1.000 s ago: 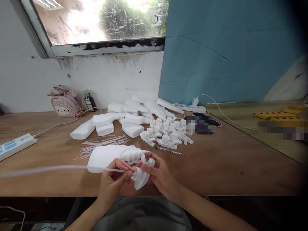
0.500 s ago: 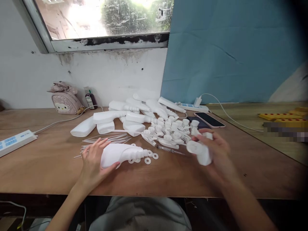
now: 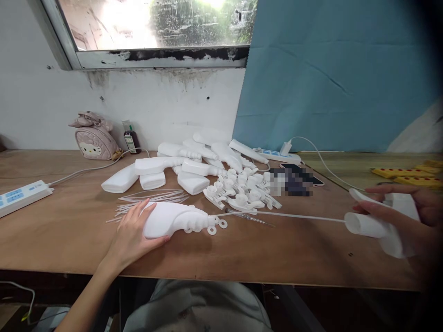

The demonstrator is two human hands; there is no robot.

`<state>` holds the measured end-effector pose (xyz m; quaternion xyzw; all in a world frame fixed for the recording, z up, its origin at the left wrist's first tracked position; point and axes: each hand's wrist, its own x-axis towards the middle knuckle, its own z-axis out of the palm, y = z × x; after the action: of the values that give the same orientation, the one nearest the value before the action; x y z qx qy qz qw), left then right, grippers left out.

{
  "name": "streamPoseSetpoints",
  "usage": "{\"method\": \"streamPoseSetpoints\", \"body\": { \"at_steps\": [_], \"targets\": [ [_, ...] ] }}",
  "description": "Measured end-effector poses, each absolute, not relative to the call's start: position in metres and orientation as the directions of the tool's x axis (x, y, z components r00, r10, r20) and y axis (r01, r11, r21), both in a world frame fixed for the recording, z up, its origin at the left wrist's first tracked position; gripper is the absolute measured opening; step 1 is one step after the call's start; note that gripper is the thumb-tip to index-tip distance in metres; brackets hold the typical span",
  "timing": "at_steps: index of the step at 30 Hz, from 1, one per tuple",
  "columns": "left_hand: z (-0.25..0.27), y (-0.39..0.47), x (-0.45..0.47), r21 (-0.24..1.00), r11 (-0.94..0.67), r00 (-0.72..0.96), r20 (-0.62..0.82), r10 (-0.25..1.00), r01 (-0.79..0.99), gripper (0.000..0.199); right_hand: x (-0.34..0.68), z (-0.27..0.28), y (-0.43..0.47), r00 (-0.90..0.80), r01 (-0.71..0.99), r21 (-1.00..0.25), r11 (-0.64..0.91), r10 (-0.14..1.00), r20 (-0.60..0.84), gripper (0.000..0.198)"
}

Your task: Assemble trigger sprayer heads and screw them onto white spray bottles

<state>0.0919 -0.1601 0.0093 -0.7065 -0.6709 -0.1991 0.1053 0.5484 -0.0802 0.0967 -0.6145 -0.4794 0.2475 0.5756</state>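
Note:
My left hand (image 3: pixel 133 228) is wrapped round the base of a white spray bottle (image 3: pixel 173 219) lying on its side, neck to the right. Far to the right, my right hand (image 3: pixel 411 212) is closed on a white trigger spray head (image 3: pixel 368 226). A thin dip tube (image 3: pixel 297 215) runs from that head back to the bottle's mouth; how far it reaches inside is hidden. Several white ring washers (image 3: pixel 212 230) lie around the neck. Behind the bottle are loose thin tubes (image 3: pixel 162 197), and beyond it a heap of trigger spray heads (image 3: pixel 238 186).
More white bottles (image 3: pixel 194 182) are piled toward the wall. A thin screwdriver-like tool (image 3: pixel 254 218) lies under the dip tube. Power strips (image 3: pixel 24 198), a pink bag (image 3: pixel 93 143), a dark small bottle (image 3: pixel 130 139) and a phone (image 3: pixel 316 180) stand or lie around the table (image 3: pixel 277 258).
My right hand has moved right with the spray head, and the long dip tube now shows stretched between head and bottle. The left hand stays on the bottle.

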Motion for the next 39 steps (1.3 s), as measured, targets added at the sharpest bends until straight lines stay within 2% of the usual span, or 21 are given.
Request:
{"method": "streamPoseSetpoints", "body": {
  "at_steps": [9,15,20,24,27,32,36,39],
  "targets": [
    [0.014,-0.161,0.088,0.279,-0.054,-0.055,0.369,0.928,0.959,0.072,0.536,0.099,-0.087,0.4,0.341,-0.929,0.143,0.872,0.281,0.034],
    [0.014,-0.161,0.088,0.294,-0.066,-0.051,0.374,0.926,0.953,0.071,0.52,0.1,-0.091,0.389,0.267,-0.943,0.198,0.874,0.293,0.031],
    [0.013,-0.16,0.087,0.285,-0.087,-0.034,0.396,0.918,0.955,0.07,0.507,0.098,-0.091,0.335,0.234,-0.956,0.179,0.908,0.252,0.035],
    [0.013,-0.162,0.087,0.29,-0.104,-0.023,0.405,0.914,0.951,0.069,0.48,0.085,-0.091,0.222,0.227,-0.941,0.25,0.928,0.3,0.044],
    [0.014,-0.164,0.09,0.312,-0.135,-0.013,0.431,0.902,0.94,0.066,0.453,0.072,-0.094,0.115,0.238,-0.91,0.339,0.921,0.373,0.043],
    [0.02,-0.169,0.101,0.388,-0.192,0.003,0.438,0.899,0.901,0.062,0.419,0.049,-0.104,-0.079,0.175,-0.923,0.342,0.94,0.333,0.042],
    [0.023,-0.174,0.109,0.379,-0.248,0.05,0.461,0.886,0.891,0.062,0.404,0.035,-0.112,-0.233,0.087,-0.949,0.304,0.932,0.277,0.064],
    [0.021,-0.175,0.112,0.37,-0.272,0.065,0.485,0.872,0.888,0.062,0.399,0.029,-0.115,-0.263,0.117,-0.911,0.396,0.897,0.356,0.072]
  ]
}}
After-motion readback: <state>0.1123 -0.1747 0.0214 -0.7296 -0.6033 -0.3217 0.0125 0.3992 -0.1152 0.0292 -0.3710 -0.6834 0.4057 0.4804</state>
